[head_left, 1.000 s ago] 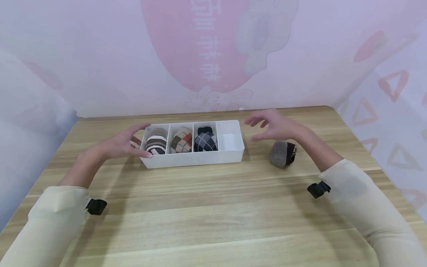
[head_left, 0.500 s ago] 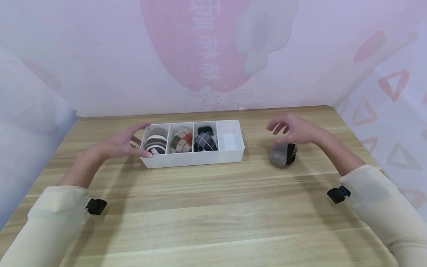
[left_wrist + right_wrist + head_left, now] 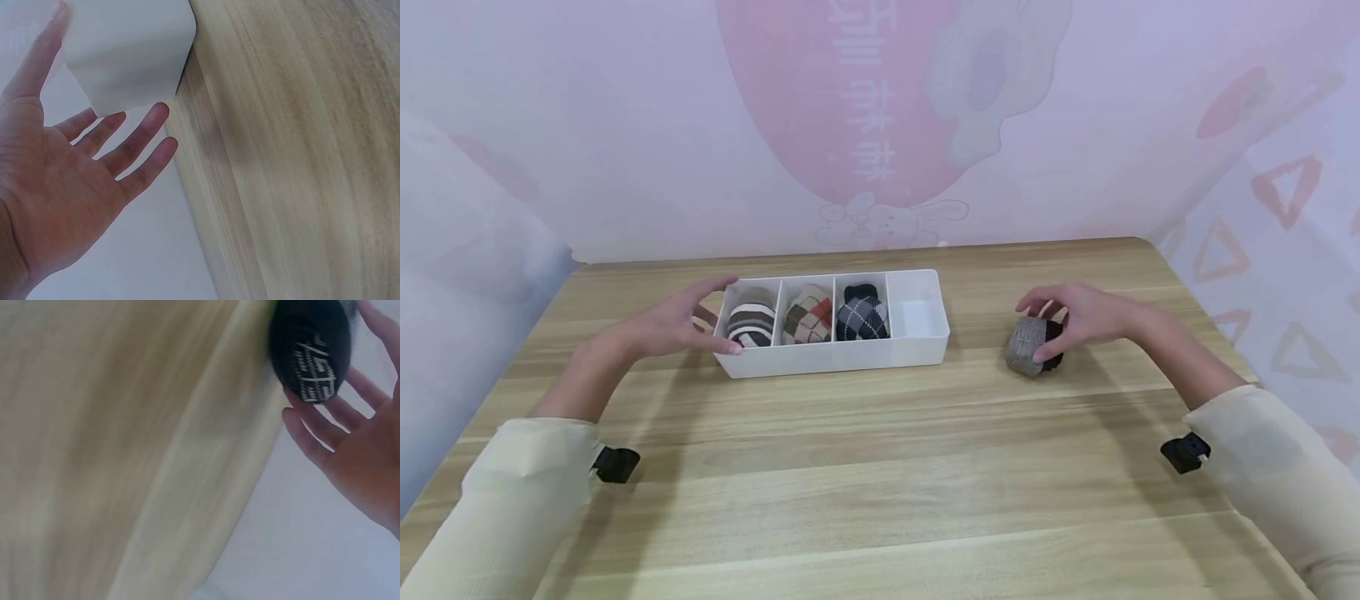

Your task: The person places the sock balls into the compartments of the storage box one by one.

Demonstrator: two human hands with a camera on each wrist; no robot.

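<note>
Cupping the sock roll [image 3: 1034, 343] with my right hand [image 3: 1086, 315], I have my fingers curled over its top and far side and my thumb at its near edge; it sits on the counter [image 3: 880, 483], well to the right of the tray [image 3: 850, 356]. In the right wrist view my fingertips [image 3: 300, 428] touch its dark end [image 3: 310, 347], where a small printed label shows. I judge it light, soft and springy, not fragile and not slippery: knit cloth gives under a pinch. A grip across the whole bundle, thumb against fingers, should hold the roll together better than tugging at one loose edge, which might unwind it. My left hand [image 3: 681, 321] is relaxed and spread, its fingers resting against the tray's left end wall [image 3: 125, 53]. Three tray compartments hold rolled socks [image 3: 808, 317]; the rightmost one [image 3: 916, 310] holds none.
</note>
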